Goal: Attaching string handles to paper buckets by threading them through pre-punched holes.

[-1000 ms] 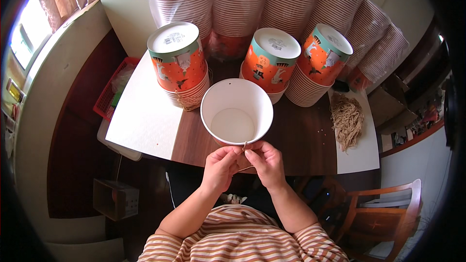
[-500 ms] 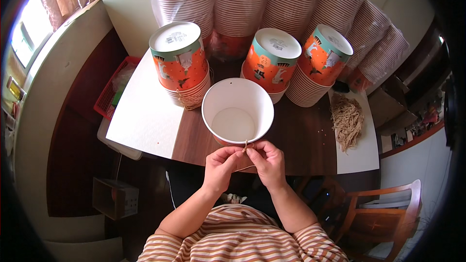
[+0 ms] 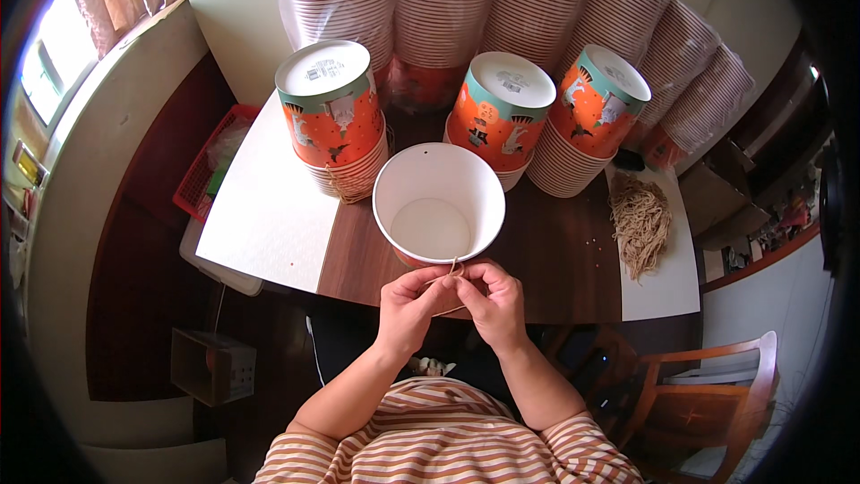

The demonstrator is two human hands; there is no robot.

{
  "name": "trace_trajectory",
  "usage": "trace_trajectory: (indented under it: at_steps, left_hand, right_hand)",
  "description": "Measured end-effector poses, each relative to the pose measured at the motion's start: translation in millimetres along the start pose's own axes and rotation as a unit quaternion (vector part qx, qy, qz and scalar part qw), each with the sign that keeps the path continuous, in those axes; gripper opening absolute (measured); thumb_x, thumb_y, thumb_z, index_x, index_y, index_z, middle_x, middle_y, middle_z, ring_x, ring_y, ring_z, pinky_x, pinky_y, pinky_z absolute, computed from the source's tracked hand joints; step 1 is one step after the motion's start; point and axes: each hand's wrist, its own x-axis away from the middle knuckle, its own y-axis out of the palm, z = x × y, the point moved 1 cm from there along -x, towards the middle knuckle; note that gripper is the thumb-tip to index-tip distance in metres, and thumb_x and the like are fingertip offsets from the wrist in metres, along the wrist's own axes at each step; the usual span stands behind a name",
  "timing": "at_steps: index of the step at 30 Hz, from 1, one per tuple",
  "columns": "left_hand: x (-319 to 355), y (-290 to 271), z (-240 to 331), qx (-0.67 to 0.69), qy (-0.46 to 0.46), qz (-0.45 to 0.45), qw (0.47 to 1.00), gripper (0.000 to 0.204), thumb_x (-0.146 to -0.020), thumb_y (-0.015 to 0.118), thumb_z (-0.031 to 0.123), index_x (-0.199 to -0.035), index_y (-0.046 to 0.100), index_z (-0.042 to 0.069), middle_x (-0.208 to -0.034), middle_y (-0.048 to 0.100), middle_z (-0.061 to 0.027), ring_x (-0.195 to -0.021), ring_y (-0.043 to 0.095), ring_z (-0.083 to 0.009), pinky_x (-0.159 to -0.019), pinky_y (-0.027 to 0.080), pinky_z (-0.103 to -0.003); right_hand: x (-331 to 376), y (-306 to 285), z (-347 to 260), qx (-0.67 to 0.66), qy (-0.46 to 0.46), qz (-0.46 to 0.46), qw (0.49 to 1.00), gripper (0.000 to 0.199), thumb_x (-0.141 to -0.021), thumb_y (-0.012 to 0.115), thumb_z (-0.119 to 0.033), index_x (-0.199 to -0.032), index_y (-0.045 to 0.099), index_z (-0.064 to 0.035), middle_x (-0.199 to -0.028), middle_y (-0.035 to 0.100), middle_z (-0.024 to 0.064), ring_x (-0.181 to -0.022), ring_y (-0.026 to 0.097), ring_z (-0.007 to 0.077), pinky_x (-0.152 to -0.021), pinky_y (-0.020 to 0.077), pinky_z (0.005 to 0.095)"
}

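A paper bucket (image 3: pixel 439 172), white inside and orange outside, stands upright with its mouth toward me at the table's near edge. A small hole shows in its far wall. Thin tan twine (image 3: pixel 455 263) comes over the near rim, looped between my fingertips. My left hand (image 3: pixel 408 305) pinches the twine between thumb and forefinger, close against the rim. Opposite it, almost touching, my right hand (image 3: pixel 495 302) pinches the twine too. A loose end trails below the thumbs. The fingertips partly hide the loop, so I cannot tell whether a knot is formed.
Upside-down stacks of orange buckets stand at the left (image 3: pixel 336 121), middle (image 3: pixel 494 125) and right (image 3: pixel 598 103). Tall plastic-wrapped bucket stacks (image 3: pixel 448 9) rise behind. A bundle of twine (image 3: pixel 640 224) lies on the right white part of the table (image 3: pixel 667 291). A wooden chair (image 3: pixel 708 390) stands lower right.
The twine's loop at the near rim has shifted and looks larger between my fingertips. Both hands moved only slightly; the bucket stays in nearly the same place.
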Motion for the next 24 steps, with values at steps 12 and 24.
trace_trajectory:
  at_steps: [12,24]
  left_hand:
    - [-3.3,-8.7,3.6,0.036,-0.036,-0.003,0.999,0.011,-0.092,0.062,0.008,-0.096,0.065,-0.002,-0.085,0.066,-0.0011,-0.073,0.058,-0.0048,-0.066,0.047,-0.019]
    - [-8.0,-2.1,10.7,-0.037,-0.032,-0.001,0.999,0.008,-0.091,0.063,0.006,-0.093,0.064,-0.001,-0.085,0.066,-0.0018,-0.074,0.058,-0.0048,-0.068,0.048,-0.019]
  right_hand:
    - [-1.6,1.7,-0.8,0.030,-0.004,0.009,0.999,0.010,-0.089,0.066,-0.009,-0.092,0.066,0.0004,-0.083,0.068,0.0003,-0.075,0.059,0.0039,-0.070,0.0495,0.0216]
    - [-4.4,3.4,-11.0,0.088,-0.112,0.032,0.989,0.007,-0.082,0.071,-0.006,-0.085,0.068,-0.0002,-0.084,0.066,0.0060,-0.069,0.061,0.0100,-0.061,0.0489,0.0235]
